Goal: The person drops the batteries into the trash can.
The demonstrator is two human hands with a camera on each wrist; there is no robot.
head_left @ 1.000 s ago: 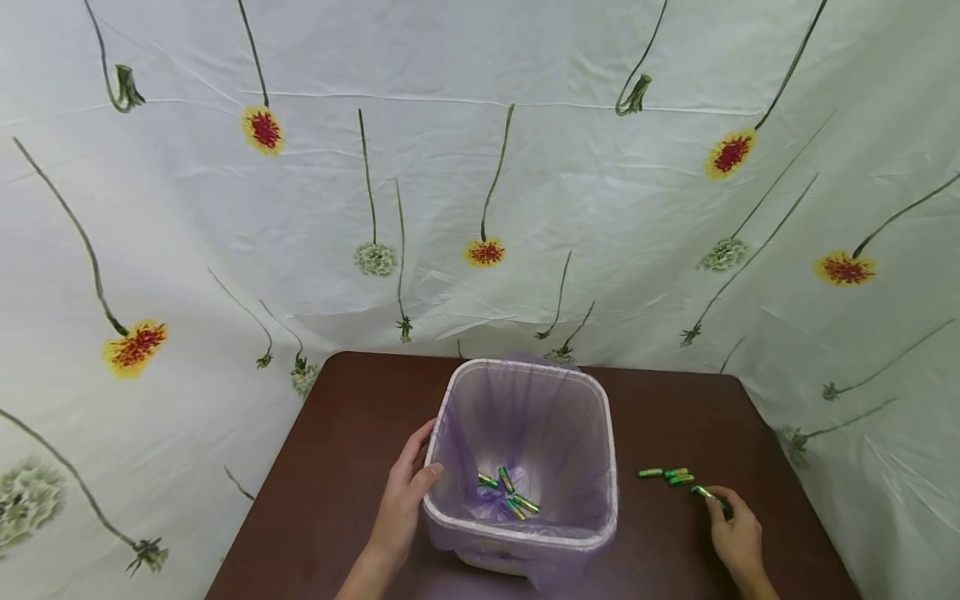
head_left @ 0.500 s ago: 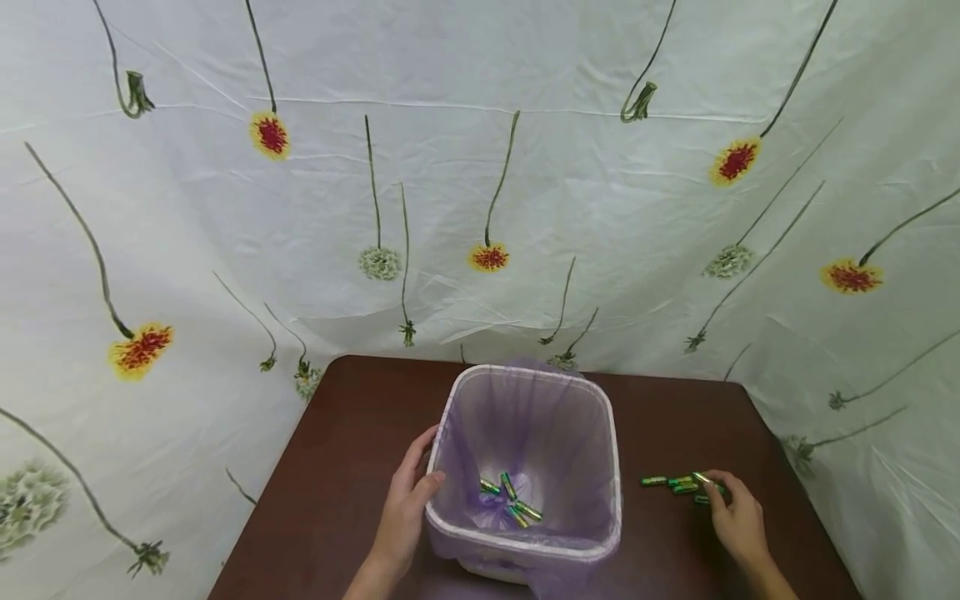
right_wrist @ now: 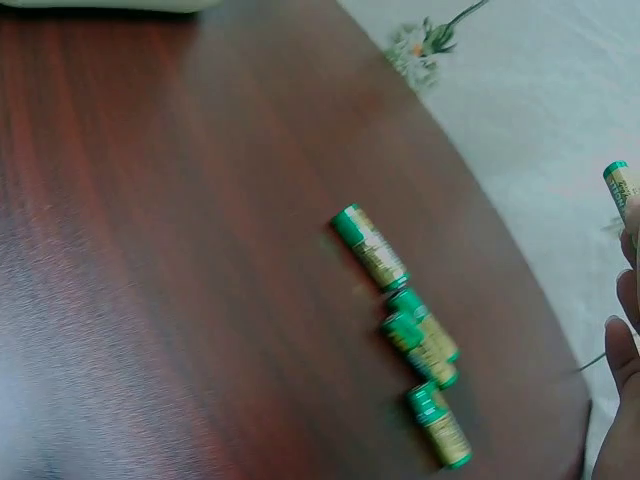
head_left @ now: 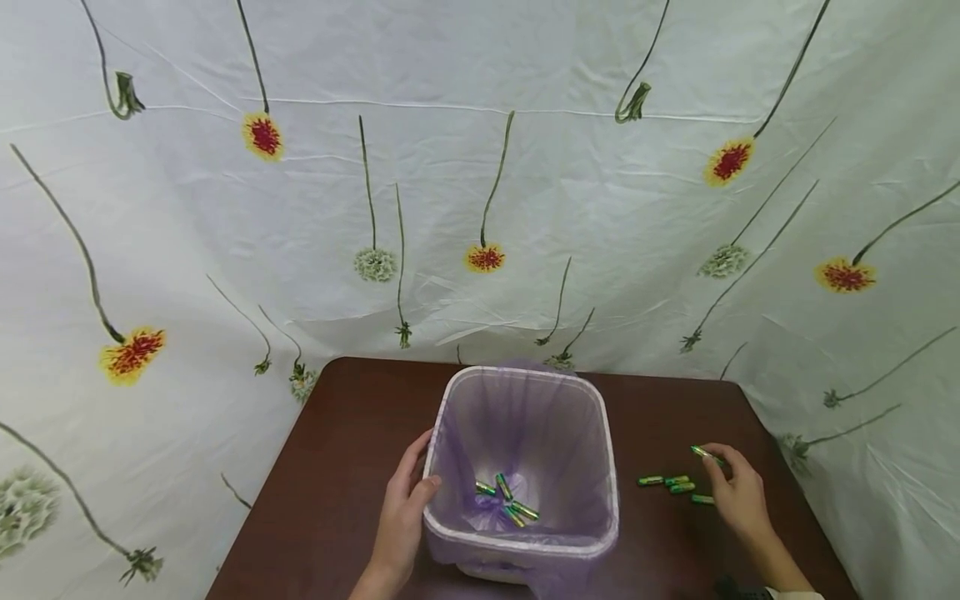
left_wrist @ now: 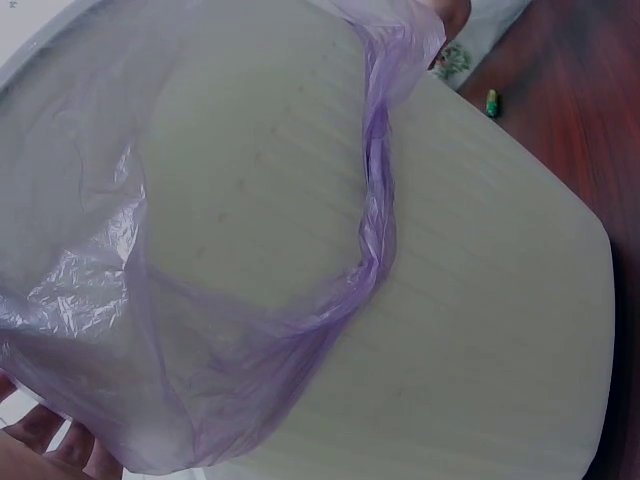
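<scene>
My left hand (head_left: 400,518) grips the left rim of a whitish bin (head_left: 525,545), its thumb over the edge and its fingers down the outside. A thin purple bag (left_wrist: 376,225) lines the bin and folds over its rim. Several green and gold batteries (head_left: 525,510) lie at the bottom of the bag. To the right, my right hand (head_left: 738,493) pinches one battery (head_left: 702,452) between thumb and fingers, raised over the table. In the right wrist view that battery (right_wrist: 618,182) shows only in part at the right edge.
Several loose batteries (right_wrist: 370,247) lie close together on the dark brown table (head_left: 360,433), between the bin and my right hand. White cloth (head_left: 450,208) printed with flowers hangs behind the table and along both sides.
My right hand has picked up a battery from the group and moved it up and away from the others. One battery now lies uncovered beside the hand. My left hand stays on the bin.
</scene>
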